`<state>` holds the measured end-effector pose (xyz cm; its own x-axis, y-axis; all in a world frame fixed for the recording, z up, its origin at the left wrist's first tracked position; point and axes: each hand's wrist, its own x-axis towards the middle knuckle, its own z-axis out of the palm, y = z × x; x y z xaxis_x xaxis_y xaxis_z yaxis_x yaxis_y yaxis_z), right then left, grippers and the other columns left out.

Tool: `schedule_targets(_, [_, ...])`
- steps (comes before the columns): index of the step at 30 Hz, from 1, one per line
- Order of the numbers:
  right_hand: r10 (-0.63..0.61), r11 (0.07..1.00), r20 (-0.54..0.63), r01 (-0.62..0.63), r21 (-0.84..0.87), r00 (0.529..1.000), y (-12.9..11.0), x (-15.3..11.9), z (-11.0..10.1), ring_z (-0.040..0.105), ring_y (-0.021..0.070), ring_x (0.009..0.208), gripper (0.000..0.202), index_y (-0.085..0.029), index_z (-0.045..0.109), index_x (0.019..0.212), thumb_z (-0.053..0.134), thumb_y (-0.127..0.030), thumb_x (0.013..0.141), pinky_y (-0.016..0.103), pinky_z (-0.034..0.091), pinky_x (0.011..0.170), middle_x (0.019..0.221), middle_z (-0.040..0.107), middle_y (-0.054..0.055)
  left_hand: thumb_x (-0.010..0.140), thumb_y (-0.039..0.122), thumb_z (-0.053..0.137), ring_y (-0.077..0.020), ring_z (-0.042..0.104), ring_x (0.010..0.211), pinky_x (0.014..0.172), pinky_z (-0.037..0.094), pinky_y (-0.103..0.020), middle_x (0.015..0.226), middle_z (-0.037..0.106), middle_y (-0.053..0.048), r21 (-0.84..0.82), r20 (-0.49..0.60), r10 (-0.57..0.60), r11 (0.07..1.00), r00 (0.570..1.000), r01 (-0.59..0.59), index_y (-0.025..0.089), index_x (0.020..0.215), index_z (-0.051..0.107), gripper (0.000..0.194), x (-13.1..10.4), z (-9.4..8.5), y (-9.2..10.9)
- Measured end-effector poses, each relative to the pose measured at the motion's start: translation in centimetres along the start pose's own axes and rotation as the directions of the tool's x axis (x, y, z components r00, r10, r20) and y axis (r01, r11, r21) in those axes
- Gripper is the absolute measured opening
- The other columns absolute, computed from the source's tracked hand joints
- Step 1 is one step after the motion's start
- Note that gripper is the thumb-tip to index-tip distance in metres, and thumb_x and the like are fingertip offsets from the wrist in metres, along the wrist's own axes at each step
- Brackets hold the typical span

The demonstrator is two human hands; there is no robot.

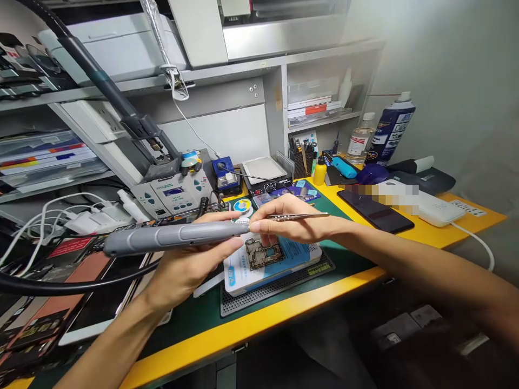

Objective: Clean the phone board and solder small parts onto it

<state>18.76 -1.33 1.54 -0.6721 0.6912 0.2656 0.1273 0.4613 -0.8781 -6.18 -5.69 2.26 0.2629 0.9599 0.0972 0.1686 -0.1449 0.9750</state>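
A grey pen-shaped tool (pixel 174 236) lies level across my left hand (pixel 198 265), whose fingers and thumb close round it. My right hand (pixel 290 221) pinches at the tool's narrow right end and also holds thin metal tweezers (pixel 300 216) that point to the right. Below my hands a circuit board (pixel 263 255) rests on a white and blue box (pixel 239 278). The box sits on a grey perforated mat (pixel 259 303). My right fingers hide part of the board's upper edge.
Disassembled phones (pixel 48 302) and a black cable (pixel 81 283) are at left. A soldering station (pixel 178 189) stands behind. A yellow bottle (pixel 320 172), black phone (pixel 375 210) and spray can (pixel 391 129) are at right. The yellow table edge (pixel 227 328) runs in front.
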Motion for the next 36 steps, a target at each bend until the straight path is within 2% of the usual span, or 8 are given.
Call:
schedule_targets(3, [0.001, 1.0, -0.018, -0.001, 0.022, 1.0, -0.3, -0.2, 0.6, 0.07, 0.0184, 0.071, 0.037, -0.016, 0.079, 0.1, 0.071, -0.052, 0.099, 0.026, 0.055, 0.064, 0.079, 0.075, 0.003, 0.077, 0.033, 0.092, -0.0282, 0.071, 0.108, 0.089, 0.059, -0.03, 0.114, 0.078, -0.006, 0.206, 0.021, 0.137, 0.969, 0.99, -0.138, 0.025, 0.106, 0.082, 0.031, 0.9, 0.2, 0.2])
schedule_targets(5, [-0.006, 1.0, -0.085, 0.007, 0.003, 0.996, -0.4, -0.5, 0.4, 0.07, 0.0185, 0.079, 0.032, -0.016, 0.08, 0.102, 0.073, -0.047, 0.098, 0.026, 0.054, 0.07, 0.086, 0.076, 0.004, 0.079, 0.037, 0.089, -0.0285, 0.071, 0.108, 0.096, 0.057, -0.032, 0.111, 0.079, -0.005, 0.297, 0.04, 0.184, 0.936, 0.982, -0.187, 0.025, 0.099, 0.082, 0.024, 1.3, 0.0, 0.2])
schedule_targets(9, [0.117, 0.987, -0.221, -0.088, 0.138, 0.968, 0.2, -0.9, -0.8, 0.073, 0.0198, 0.082, 0.031, -0.014, 0.077, 0.096, 0.073, -0.044, 0.096, 0.027, 0.057, 0.071, 0.088, 0.077, 0.006, 0.084, 0.04, 0.082, -0.0246, 0.071, 0.088, 0.079, 0.056, -0.03, 0.097, 0.079, -0.004, 0.411, 0.049, 0.201, 0.889, 0.978, -0.203, 0.025, 0.094, 0.08, 0.019, 1.8, -0.2, -0.4])
schedule_targets(12, [0.224, 0.941, -0.139, -0.177, 0.287, 0.965, 1.0, -1.2, -1.1, 0.077, 0.0216, 0.068, 0.03, -0.014, 0.07, 0.107, 0.067, -0.042, 0.096, 0.027, 0.057, 0.055, 0.079, 0.078, 0.006, 0.085, 0.038, 0.078, -0.0235, 0.071, 0.084, 0.074, 0.053, -0.03, 0.094, 0.079, -0.003, 0.442, 0.054, 0.19, 0.876, 0.98, -0.194, 0.025, 0.091, 0.078, 0.015, 1.8, 0.1, -1.3])
schedule_targets(16, [0.333, 0.836, -0.006, -0.292, 0.466, 0.943, 1.4, -1.9, -0.5, 0.08, 0.0222, 0.064, 0.028, -0.019, 0.056, 0.102, 0.077, -0.034, 0.09, 0.027, 0.06, 0.052, 0.089, 0.083, 0.009, 0.084, 0.034, 0.076, -0.0245, 0.074, 0.095, 0.087, 0.056, -0.032, 0.101, 0.08, -0.003, 0.434, 0.083, 0.219, 0.87, 0.972, -0.233, 0.026, 0.09, 0.076, 0.009, 1.7, 0.4, -2.2])
schedule_targets(24, [0.418, 0.892, -0.207, -0.356, 0.28, 0.885, 1.3, -2.6, -0.3, 0.061, 0.0141, 0.046, 0.035, -0.019, 0.065, 0.072, 0.091, -0.042, 0.079, 0.022, 0.046, 0.04, 0.057, 0.068, 0.002, 0.085, 0.034, 0.075, -0.0217, 0.077, 0.091, 0.084, 0.06, -0.029, 0.097, 0.081, 0.001, 0.462, 0.043, 0.228, 0.859, 0.973, -0.221, 0.029, 0.087, 0.074, 0.005, 1.4, 0.4, -3.7])
schedule_targets(33, [0.48, 0.815, -0.125, -0.388, 0.43, 0.868, 0.4, -2.6, -0.7, 0.062, 0.0129, 0.054, 0.029, -0.018, 0.06, 0.073, 0.074, -0.035, 0.093, 0.023, 0.052, 0.052, 0.062, 0.063, 0.0, 0.084, 0.029, 0.063, -0.0171, 0.079, 0.08, 0.076, 0.064, -0.024, 0.092, 0.082, 0.006, 0.633, 0.087, 0.308, 0.717, 0.947, -0.291, 0.031, 0.088, 0.071, 0.01, 1.7, 1.0, -3.9])
schedule_targets(36, [0.506, 0.779, -0.131, -0.387, 0.493, 0.852, 0.5, -2.7, -0.5, 0.063, 0.0133, 0.054, 0.014, -0.018, 0.063, 0.083, 0.065, -0.026, 0.095, 0.02, 0.049, 0.047, 0.066, 0.065, 0.001, 0.085, 0.027, 0.06, -0.0154, 0.079, 0.077, 0.074, 0.063, -0.023, 0.09, 0.082, 0.007, 0.634, 0.12, 0.341, 0.696, 0.932, -0.337, 0.032, 0.089, 0.072, 0.013, 1.8, 1.0, -4.0])
